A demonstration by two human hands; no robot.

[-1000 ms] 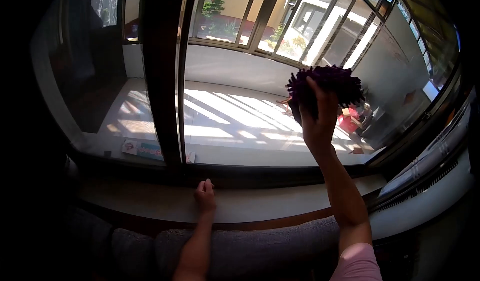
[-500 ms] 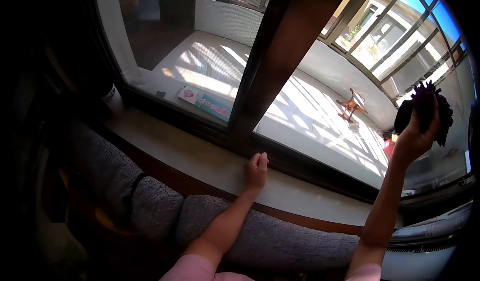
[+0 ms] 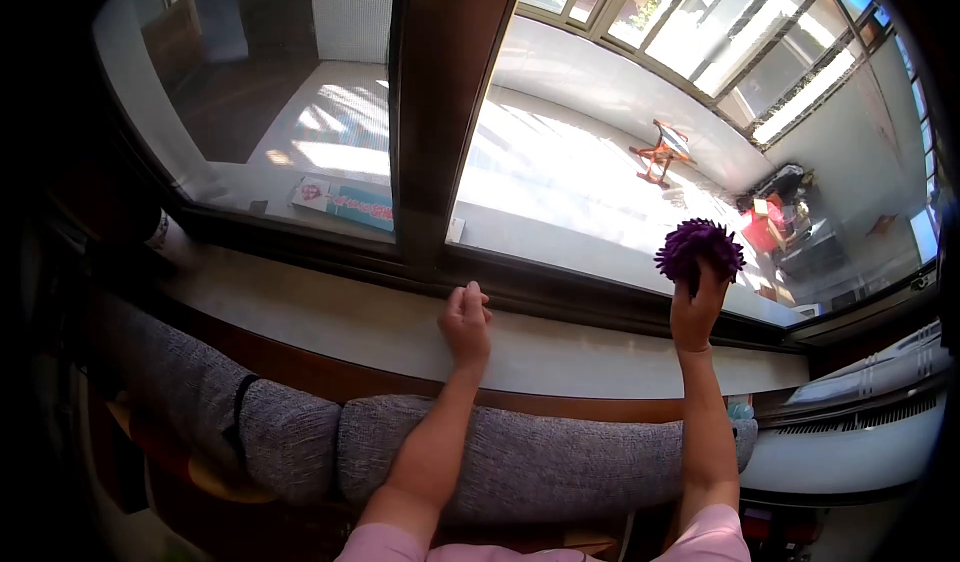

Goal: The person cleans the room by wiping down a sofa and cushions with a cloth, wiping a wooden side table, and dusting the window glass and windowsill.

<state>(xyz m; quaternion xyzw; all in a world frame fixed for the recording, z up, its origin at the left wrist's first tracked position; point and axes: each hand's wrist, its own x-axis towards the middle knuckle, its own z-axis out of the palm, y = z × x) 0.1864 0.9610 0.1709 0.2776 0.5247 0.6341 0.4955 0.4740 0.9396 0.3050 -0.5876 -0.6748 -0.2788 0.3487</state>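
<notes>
A shaggy purple cleaning mitt (image 3: 700, 249) is gripped in my right hand (image 3: 698, 307), against or just in front of the lower part of the right window pane (image 3: 570, 202). My left hand (image 3: 466, 324) is closed, knuckles up, over the pale window sill (image 3: 390, 327), close to the dark lower window frame (image 3: 520, 282). Whether anything small sits inside its fingers cannot be seen.
A grey sofa back (image 3: 570, 462) runs along below the sill. At the right is a white unit with a dark vent (image 3: 850, 452). Through the glass show a folding stool (image 3: 662, 152), a red item (image 3: 762, 227) and a blue-white box (image 3: 350, 205).
The purple mitt and my right hand have come down the pane from its upper part. My left hand stays closed at the sill. The camera view has turned and shifted.
</notes>
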